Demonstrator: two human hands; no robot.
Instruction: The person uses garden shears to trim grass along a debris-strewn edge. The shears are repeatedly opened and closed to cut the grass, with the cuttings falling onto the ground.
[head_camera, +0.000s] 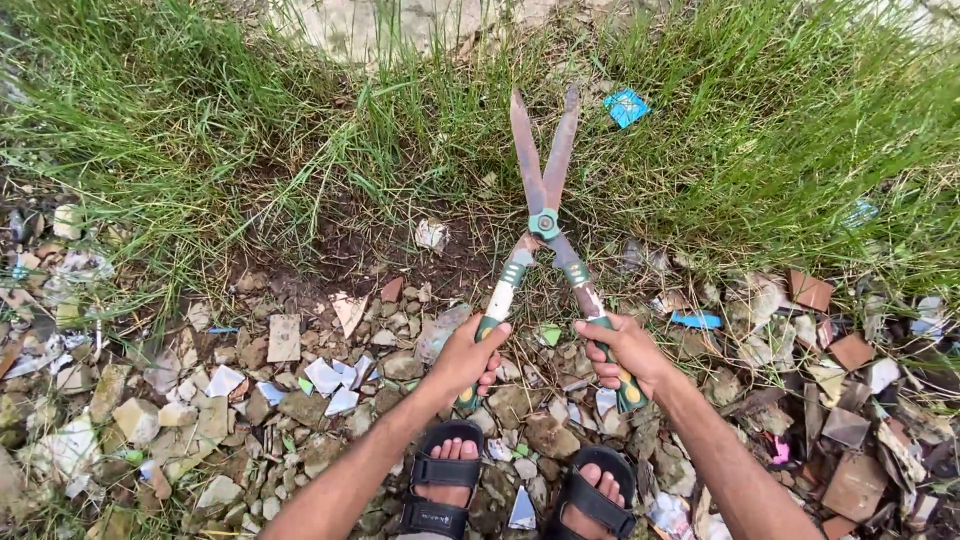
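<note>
**Shears pointing away into the grass**

Gripped in both hands: long rusty-bladed garden shears with green-and-white handles (543, 222), long axis running from near to far. Left hand (468, 358) wrapped tight round the left handle, right hand (625, 352) wrapped tight round the right one, both at the near ends. Blades slightly parted, tips far off among tall green grass (200, 120). Underfoot, broken stone and tile rubble (250, 400); black sandals (440, 480) just behind.

Rusty green-handled hedge shears (543, 222), blades parted
</note>
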